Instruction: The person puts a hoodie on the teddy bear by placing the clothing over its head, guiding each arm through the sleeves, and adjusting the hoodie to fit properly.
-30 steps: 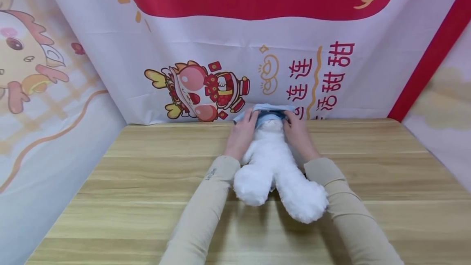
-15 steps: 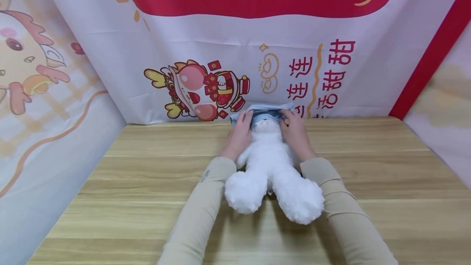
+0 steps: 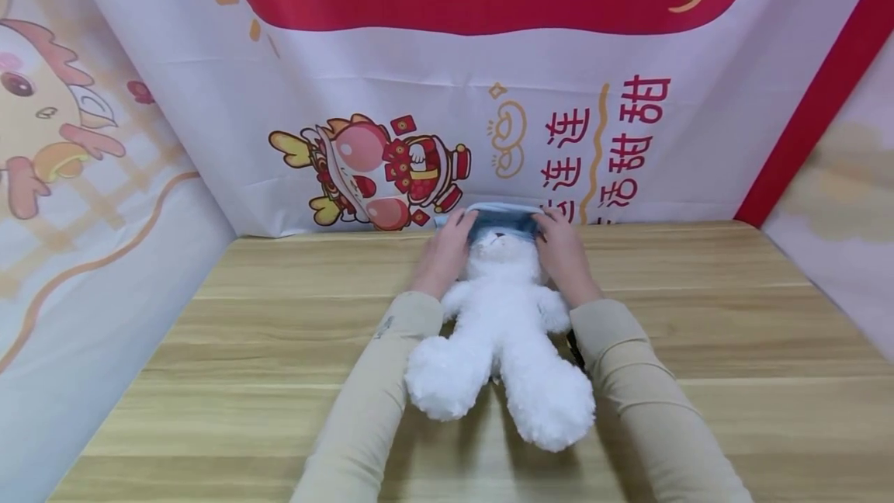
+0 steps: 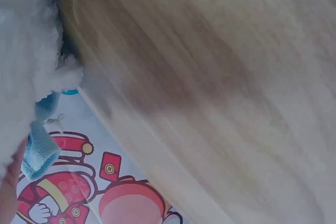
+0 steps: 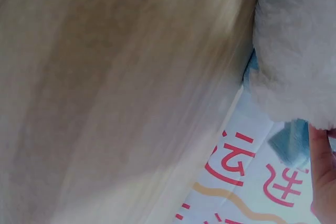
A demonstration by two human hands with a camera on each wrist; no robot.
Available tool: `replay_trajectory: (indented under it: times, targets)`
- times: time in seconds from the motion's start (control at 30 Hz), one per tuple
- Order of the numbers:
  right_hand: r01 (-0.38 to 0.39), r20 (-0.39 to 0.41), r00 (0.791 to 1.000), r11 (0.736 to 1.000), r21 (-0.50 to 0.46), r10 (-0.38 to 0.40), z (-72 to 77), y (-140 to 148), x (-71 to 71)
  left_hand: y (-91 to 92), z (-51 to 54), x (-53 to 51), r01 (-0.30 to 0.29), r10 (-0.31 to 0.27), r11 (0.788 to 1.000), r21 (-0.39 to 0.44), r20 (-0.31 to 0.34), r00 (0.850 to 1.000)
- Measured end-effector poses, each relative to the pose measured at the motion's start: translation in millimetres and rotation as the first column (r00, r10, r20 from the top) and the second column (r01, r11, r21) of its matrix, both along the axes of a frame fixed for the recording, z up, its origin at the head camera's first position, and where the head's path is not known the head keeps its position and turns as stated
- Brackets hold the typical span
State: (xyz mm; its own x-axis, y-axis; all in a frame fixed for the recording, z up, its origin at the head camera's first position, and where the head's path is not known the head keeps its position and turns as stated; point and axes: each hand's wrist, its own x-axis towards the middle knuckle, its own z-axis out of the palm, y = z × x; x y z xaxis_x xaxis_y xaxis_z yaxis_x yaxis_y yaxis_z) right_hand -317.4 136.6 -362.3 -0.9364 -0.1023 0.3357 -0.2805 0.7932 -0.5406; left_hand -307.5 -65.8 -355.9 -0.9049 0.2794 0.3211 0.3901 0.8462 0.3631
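With left hand [image 3: 444, 254] and right hand [image 3: 564, 256] we pinch light-blue cloth [image 3: 501, 216] around the upper head [image 3: 499, 248] of a white plush animal [image 3: 501, 313].

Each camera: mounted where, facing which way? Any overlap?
Head: worn on the head, facing forward and down at plush toy, blue cloth; left grip, right grip, sleeves show.
Left wrist: on that wrist, facing table and banner; left grip, lower left.
Right wrist: likewise; right grip, lower right.
Wrist views share toy, cloth, table, banner.
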Motion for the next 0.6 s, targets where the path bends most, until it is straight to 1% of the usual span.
replay_trajectory:
  times: [0.13,0.2,0.3,0.37,0.47,0.53,0.6]
  targets:
    - [0.011,0.062,0.998,0.997,-0.075,-0.007,-1.3,1.7,-0.2,-1.5,-0.7,-0.6,0.02,-0.02,1.0,-0.002,0.019,1.0]
    - [0.019,0.084,0.996,0.996,-0.092,-0.012,-1.7,2.0,-0.1,-1.1,-1.0,-1.1,0.023,-0.023,1.0,-0.012,0.022,0.999]
    - [0.033,0.083,0.996,0.995,-0.094,-0.025,-2.8,2.5,-0.6,1.2,-0.6,-1.6,0.029,-0.03,0.998,-0.051,-0.013,0.999]
    - [0.047,0.078,0.996,0.995,-0.094,-0.04,-3.7,3.0,-0.9,3.1,-0.2,-2.0,0.03,-0.036,0.995,-0.1,-0.052,0.998]
    - [0.066,0.073,0.996,0.993,-0.102,-0.059,-5.4,3.7,-0.8,5.8,-1.3,-2.9,0.026,-0.045,0.983,-0.181,-0.101,0.994]
    - [0.079,0.073,0.995,0.994,-0.079,-0.074,-7.1,4.4,-0.5,6.6,-2.8,-4.0,0.027,-0.052,0.977,-0.21,-0.111,0.992]
    - [0.09,0.065,0.994,0.996,-0.018,-0.089,-8.1,5.0,0.4,6.0,-4.7,-5.5,0.03,-0.052,0.976,-0.217,-0.095,0.994]
